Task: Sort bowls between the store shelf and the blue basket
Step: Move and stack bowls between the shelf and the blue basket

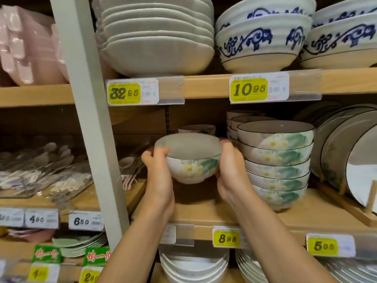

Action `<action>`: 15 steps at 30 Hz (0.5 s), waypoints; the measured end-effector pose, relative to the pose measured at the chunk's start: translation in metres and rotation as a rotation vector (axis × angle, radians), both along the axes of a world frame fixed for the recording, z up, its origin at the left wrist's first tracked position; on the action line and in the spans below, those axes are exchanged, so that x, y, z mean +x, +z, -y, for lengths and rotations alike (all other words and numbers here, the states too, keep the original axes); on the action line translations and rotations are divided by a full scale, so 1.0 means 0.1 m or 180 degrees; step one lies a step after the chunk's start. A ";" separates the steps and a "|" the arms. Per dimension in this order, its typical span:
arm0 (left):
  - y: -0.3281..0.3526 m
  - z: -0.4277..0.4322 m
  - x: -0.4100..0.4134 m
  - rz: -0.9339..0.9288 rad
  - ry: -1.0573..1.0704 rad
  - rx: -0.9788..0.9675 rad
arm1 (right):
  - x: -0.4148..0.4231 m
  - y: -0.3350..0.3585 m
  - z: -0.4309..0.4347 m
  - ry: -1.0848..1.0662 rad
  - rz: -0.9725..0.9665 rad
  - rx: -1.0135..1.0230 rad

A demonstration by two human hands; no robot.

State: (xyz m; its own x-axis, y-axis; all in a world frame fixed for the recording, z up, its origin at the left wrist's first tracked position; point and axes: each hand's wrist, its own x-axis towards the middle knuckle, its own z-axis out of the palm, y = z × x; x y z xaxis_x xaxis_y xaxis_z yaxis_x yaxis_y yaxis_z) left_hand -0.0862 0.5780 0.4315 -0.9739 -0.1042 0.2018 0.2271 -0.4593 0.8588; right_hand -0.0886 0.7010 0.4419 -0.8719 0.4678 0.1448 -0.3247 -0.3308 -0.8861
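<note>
1. Wooden store shelf [204, 213] fills the whole view, with light boards and yellow price tags on the front edges.
2. One lotus bowl [191, 160] is held upright in the air above the middle board, just left of the stack of lotus bowls [275, 164].
3. The left hand [158, 170] grips the bowl's far side from the stack. Its thumb lies over the rim and its fingers are curled round the wall.
4. The right hand [230, 166] cups the side nearer the stack and sits between bowl and stack. Its fingertips go behind the bowl and are hidden.
5. The stack stands on the board, and lower piles behind it are only partly visible.
6. Left of the stack, behind the held bowl, only the top of a small bowl [196, 128] shows.
7. Right of the stack, plates [346, 152] stand on edge in a wooden rack, cut off by the picture edge.
8. Above the stack sit blue-patterned bowls [263, 37], and up-left of it white dishes [157, 37]. Both piles are cut off at the top.
9. Far left of the stack, past a grey post [87, 111], lie wrapped packets [40, 170], too blurred to tell the contents.
10. Below the stack, the forearms hide part of the white bowls [193, 264].
</note>
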 end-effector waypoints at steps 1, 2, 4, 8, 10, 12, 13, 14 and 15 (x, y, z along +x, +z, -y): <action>0.05 -0.03 -0.09 0.0008 0.0093 -0.0048 | -0.08 0.05 0.01 -0.0133 -0.0067 -0.0027; 0.10 -0.07 -0.19 0.0065 0.0144 -0.0070 | -0.15 0.10 0.02 -0.0268 -0.0138 -0.0031; 0.19 -0.16 -0.36 0.0221 0.0261 -0.0144 | -0.28 0.18 0.04 -0.0515 -0.0285 0.0086; 0.28 -0.25 -0.71 -0.0053 0.0991 -0.1160 | -0.58 0.25 0.02 -0.0879 -0.0216 0.0469; 0.31 -0.28 -0.89 -0.0024 0.1099 -0.1797 | -0.73 0.23 -0.01 -0.0919 -0.0111 0.0543; 0.28 -0.30 -1.03 -0.0169 0.1164 -0.2130 | -0.82 0.14 -0.05 -0.0942 -0.0117 0.0596; 0.25 -0.32 -1.07 -0.0236 0.1186 -0.2252 | -0.85 0.09 -0.05 -0.0953 -0.0118 0.0641; 0.20 -0.33 -1.12 -0.0266 0.1224 -0.2290 | -0.88 0.04 -0.05 -0.0993 -0.0131 0.0708; 0.15 -0.33 -1.16 -0.0279 0.1286 -0.2355 | -0.90 0.01 -0.05 -0.1013 -0.0113 0.0801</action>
